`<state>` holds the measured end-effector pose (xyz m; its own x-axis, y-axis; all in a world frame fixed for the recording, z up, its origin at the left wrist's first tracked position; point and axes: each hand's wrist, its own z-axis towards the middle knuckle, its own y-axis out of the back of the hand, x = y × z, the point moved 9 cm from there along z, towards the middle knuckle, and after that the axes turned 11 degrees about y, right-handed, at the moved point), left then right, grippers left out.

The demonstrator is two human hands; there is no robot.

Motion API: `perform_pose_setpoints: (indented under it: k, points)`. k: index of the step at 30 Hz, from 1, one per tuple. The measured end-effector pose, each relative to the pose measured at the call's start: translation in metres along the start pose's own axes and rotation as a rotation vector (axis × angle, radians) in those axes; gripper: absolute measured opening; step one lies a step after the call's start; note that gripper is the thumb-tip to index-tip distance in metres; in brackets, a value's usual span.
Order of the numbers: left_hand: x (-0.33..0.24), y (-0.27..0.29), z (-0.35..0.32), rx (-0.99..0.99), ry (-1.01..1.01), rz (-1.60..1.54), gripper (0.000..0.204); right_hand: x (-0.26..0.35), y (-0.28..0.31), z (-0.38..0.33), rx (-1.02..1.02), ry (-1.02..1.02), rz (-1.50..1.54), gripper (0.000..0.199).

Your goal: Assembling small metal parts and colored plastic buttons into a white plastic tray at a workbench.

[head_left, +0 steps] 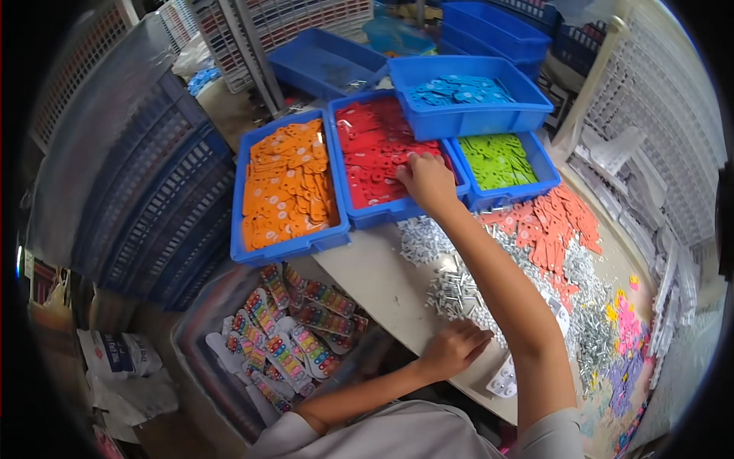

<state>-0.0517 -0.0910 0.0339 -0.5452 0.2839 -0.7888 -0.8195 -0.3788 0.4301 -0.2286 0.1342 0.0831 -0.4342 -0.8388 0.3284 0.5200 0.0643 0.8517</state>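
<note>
My right hand (428,182) reaches into a blue tray of red flat plastic bars (375,145). Its fingers are bent and closed at a red bar, partly hidden by the hand. Low at the table's near edge, my left hand (456,349) rests with its fingers stretched out and nothing visible in them. Beside it lies a white plastic toy base (505,377), partly covered by my right forearm. Silver metal pins (455,291) are heaped between the two hands.
Trays of orange bars (287,183), green bars (497,161) and blue bars (462,90) flank the red one. Loose coral bars (547,226) spread at right. Multicoloured toy xylophones (290,348) fill a tub (191,329) below the table's left edge. Blue crates (164,214) stand at left.
</note>
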Motion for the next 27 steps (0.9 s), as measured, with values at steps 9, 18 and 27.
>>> perform_pose_setpoints:
  k: [9, 18, 27]
  points:
    - [0.027, 0.202, 0.013, -0.499, 0.208, 0.354, 0.008, -0.026, -0.027, 0.004, 0.173, -0.069, -0.080, 0.037]
    - [0.174, 0.371, 0.037, -0.217, 0.859, 0.568, 0.011, -0.014, 0.059, -0.042, -0.214, -0.052, 0.533, 0.016]
    - [0.218, 0.371, 0.035, -0.005, 0.925, 0.316, 0.011, -0.001, 0.163, -0.213, -0.130, -0.201, 0.492, 0.007]
